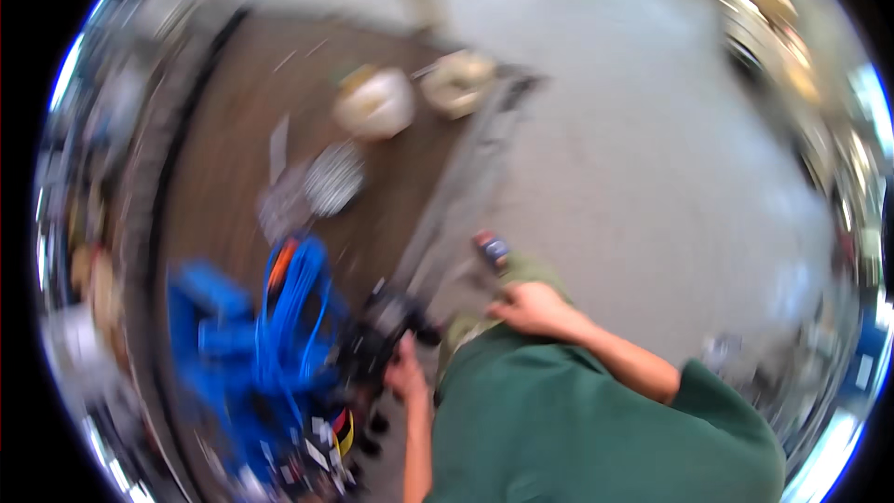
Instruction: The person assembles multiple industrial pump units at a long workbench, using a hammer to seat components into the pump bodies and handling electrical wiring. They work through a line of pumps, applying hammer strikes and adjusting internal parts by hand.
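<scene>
Fingers of the left hand (406, 371) touch a blurred black tool (382, 333) just above them; grip unclear

**Blurred look down at a brown bench**

We see our left hand (406, 371) at the bench (223, 158) edge, touching a black tool (384, 328); whether the fingers close on it is lost in blur. Our right hand (533, 307) rests on our thigh, near a small dark object (492, 248). Blue cable (291, 307) lies bunched just left of the tool. Farther back on the bench stand two pale bowls (374, 102) and a round mesh piece (333, 177). Grey floor (652, 130) spreads to the right.
</scene>
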Available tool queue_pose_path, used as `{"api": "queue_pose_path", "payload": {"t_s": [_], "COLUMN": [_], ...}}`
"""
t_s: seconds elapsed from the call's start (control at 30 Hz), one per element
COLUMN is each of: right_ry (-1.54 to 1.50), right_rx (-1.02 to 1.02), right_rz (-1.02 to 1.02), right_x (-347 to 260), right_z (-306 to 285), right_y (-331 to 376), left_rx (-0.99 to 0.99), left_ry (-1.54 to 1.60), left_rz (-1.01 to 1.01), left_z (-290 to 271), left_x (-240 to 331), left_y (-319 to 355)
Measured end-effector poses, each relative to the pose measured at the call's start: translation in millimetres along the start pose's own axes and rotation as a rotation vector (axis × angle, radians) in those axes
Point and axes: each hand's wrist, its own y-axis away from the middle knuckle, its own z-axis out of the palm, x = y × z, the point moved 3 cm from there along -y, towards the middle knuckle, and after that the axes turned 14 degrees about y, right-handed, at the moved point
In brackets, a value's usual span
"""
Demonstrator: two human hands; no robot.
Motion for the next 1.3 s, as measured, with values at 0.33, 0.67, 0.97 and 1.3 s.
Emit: {"api": "queue_pose_path", "payload": {"t_s": [0.33,0.67,0.97,1.3], "right_ry": [0.074,-0.075,-0.515,-0.346], "right_rx": [-0.092,-0.199,-0.384,-0.326], "right_rz": [-0.001,-0.059,-0.116,-0.024], "right_x": [-21.8,-64.3,-88.9,-63.2], "right_z": [-17.7,-9.1,-31.3,-20.9], "right_y": [-9.0,-5.9,21.8,13.1], "left_rx": [0.065,-0.109,0.129,0.084], "left_ry": [-0.02,0.655,1.231,0.493], "left_rz": [0.124,-0.994,-0.484,-0.439], "left_z": [-8.8,47.7,59.5,43.4], "left_x": [-12.6,-70.2,-77.2,-44.3], "left_y": [7.2,28.5,27.3,22.5]}}
